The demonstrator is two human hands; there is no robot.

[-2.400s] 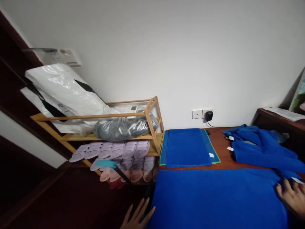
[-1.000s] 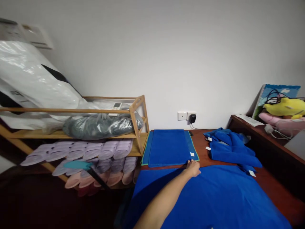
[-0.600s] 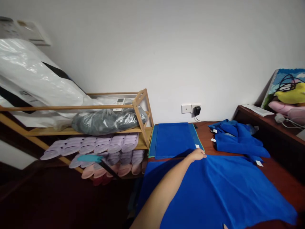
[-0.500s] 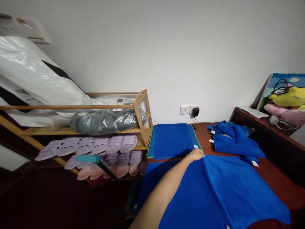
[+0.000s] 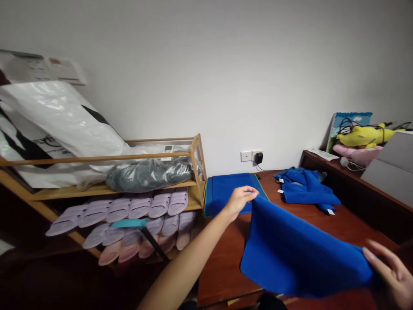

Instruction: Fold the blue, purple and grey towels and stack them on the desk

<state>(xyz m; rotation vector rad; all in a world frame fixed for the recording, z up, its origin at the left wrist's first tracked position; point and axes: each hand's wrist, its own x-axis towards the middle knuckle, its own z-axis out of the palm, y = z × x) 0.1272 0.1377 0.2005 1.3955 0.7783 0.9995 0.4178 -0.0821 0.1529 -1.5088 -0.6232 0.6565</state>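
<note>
A blue cloth [image 5: 300, 249] hangs stretched between my two hands above the front of the reddish-brown table. My left hand [image 5: 240, 200] pinches its upper left corner. At the lower right, my right hand [image 5: 392, 269] grips the other end, its thumb on the near side; it is somewhat blurred. Behind my left hand lies a flat stack of blue cloths [image 5: 226, 189] with a green edge showing. A crumpled heap of blue cloths [image 5: 306, 187] with white tags rests on the table to the right.
On the left stands a wooden rack [image 5: 196, 172] with rows of lilac and pink slippers [image 5: 140, 206] and plastic-wrapped bundles [image 5: 155, 172]. A black plug [image 5: 258, 158] sits in the wall socket. A raised ledge on the right bears a yellow plush toy [image 5: 361, 135].
The blue cloth has been lifted off the table and now hangs folded between both hands. My left hand has moved left and up; my right hand has come fully into view.
</note>
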